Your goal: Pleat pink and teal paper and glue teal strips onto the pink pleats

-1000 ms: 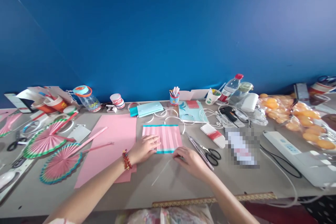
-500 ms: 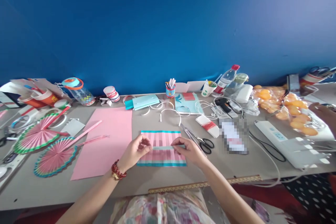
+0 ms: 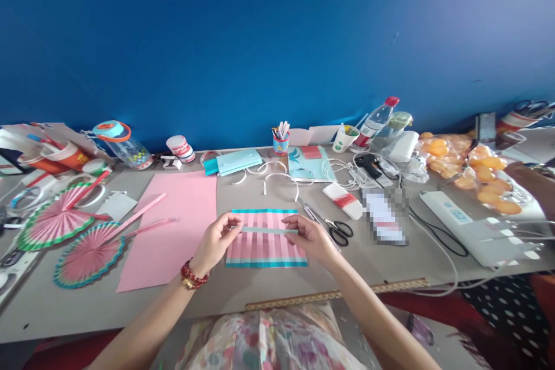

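My left hand [image 3: 215, 243] and my right hand [image 3: 311, 238] each pinch one end of a pale, narrow strip of tape [image 3: 269, 230]. The strip is stretched level between my fingertips. Below it lies a pleated pink sheet of paper [image 3: 266, 248] with blue bands along its far and near edges. Whether the strip touches the paper, I cannot tell. Just right of my right hand are scissors [image 3: 340, 232], their blades partly hidden behind it.
A large pink sheet [image 3: 182, 225] lies to the left, with two pleated paper fans [image 3: 89, 254] beside it. Behind are blue folded paper [image 3: 239, 161], a pen cup [image 3: 281, 143] and white curled strips [image 3: 281, 179]. A power strip [image 3: 451, 217] and a ruler-like strip [image 3: 338, 293] lie right and near.
My hands have spread slightly apart, and more of the strip shows between them. The strip now sits closer to the pleated paper's far edge. The whole view has shifted slightly.
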`<move>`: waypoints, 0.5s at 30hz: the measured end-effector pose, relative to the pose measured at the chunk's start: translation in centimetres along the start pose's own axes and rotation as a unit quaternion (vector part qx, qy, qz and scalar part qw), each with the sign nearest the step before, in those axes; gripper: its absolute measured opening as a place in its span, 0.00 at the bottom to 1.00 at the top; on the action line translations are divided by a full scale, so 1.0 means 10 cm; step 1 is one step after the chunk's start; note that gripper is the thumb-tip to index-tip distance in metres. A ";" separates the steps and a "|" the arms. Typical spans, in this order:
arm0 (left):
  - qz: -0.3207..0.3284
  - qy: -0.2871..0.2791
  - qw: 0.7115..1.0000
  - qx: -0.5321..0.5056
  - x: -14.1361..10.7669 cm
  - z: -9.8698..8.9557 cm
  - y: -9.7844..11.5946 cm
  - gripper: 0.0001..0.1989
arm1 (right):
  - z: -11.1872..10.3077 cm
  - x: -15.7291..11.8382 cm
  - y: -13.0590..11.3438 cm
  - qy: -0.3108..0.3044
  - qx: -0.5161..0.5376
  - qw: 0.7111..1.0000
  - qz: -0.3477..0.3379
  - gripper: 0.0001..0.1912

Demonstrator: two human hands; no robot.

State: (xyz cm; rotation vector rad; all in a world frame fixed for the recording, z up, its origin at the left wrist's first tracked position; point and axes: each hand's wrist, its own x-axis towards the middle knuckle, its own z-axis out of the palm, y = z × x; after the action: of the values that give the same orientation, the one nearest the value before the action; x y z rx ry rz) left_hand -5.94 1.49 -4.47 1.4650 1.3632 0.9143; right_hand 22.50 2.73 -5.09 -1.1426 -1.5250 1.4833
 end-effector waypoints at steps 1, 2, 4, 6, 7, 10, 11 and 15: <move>-0.004 0.004 1.000 -0.008 -0.01 0.00 0.00 0.12 | 0.00 0.00 0.00 0.003 0.012 1.000 0.001 0.16; -0.006 0.008 1.000 -0.016 -0.01 0.00 0.01 0.12 | 0.01 -0.01 0.00 0.006 0.024 1.000 0.003 0.15; -0.006 0.017 0.999 -0.029 -0.02 0.00 0.01 0.13 | 0.01 -0.01 -0.02 0.011 0.042 0.999 0.008 0.15; -0.002 0.024 0.999 -0.035 -0.01 -0.01 0.01 0.13 | 0.01 -0.01 -0.04 0.017 0.049 0.999 0.016 0.16; -0.001 0.026 0.999 -0.035 -0.01 -0.01 0.01 0.12 | 0.01 -0.01 -0.04 0.020 0.049 0.998 0.020 0.17; -0.006 0.028 0.999 -0.032 0.00 -0.02 -0.01 0.12 | 0.00 0.00 -0.04 0.040 0.036 0.998 0.025 0.17; -0.008 0.028 0.999 -0.033 0.01 -0.02 -0.02 0.12 | -0.01 0.00 -0.03 0.046 0.029 0.998 0.024 0.17; -0.009 0.029 0.999 -0.033 0.02 -0.04 -0.04 0.13 | -0.04 0.01 0.00 0.041 0.012 0.999 0.022 0.17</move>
State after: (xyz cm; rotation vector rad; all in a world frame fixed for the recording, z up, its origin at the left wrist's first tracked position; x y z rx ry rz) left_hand -6.42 1.72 -4.73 1.3831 1.3740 0.9888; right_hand 22.86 2.96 -5.06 -1.2156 -1.4320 1.4615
